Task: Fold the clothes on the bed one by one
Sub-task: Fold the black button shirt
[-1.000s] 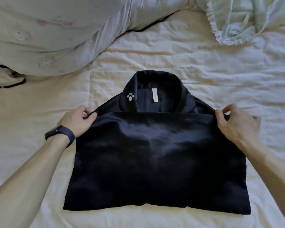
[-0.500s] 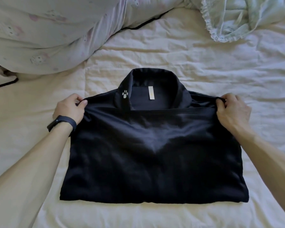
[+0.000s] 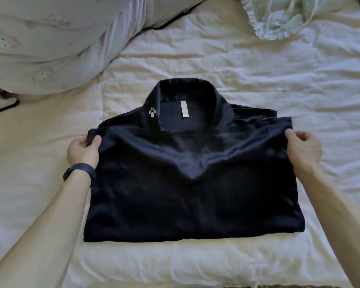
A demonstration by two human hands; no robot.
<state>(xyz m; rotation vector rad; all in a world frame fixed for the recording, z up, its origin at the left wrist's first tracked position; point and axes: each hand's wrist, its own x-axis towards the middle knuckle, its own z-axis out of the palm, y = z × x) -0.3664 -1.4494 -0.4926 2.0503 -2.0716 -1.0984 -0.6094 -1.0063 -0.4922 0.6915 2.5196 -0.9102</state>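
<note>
A dark navy shirt [image 3: 187,194] lies folded in half on the cream bed sheet [image 3: 237,59], its collar with a white paw print and pale label pointing away from me. My left hand [image 3: 83,150], with a dark wristband, pinches the top left corner of the folded-over layer. My right hand [image 3: 301,148] holds the top right corner, fingers partly spread along the edge. The upper layer sags in a crease between the two hands.
A bunched pale duvet [image 3: 50,44] with a faint pink print fills the far left. A light green frilled cloth [image 3: 289,15] lies crumpled at the far right. A dark-trimmed cloth edge [image 3: 2,100] shows at the left.
Both hands have drawn the shirt's upper layer slightly back toward me and lifted its corners, so the collar shows more and a sagging crease has formed in the middle.
</note>
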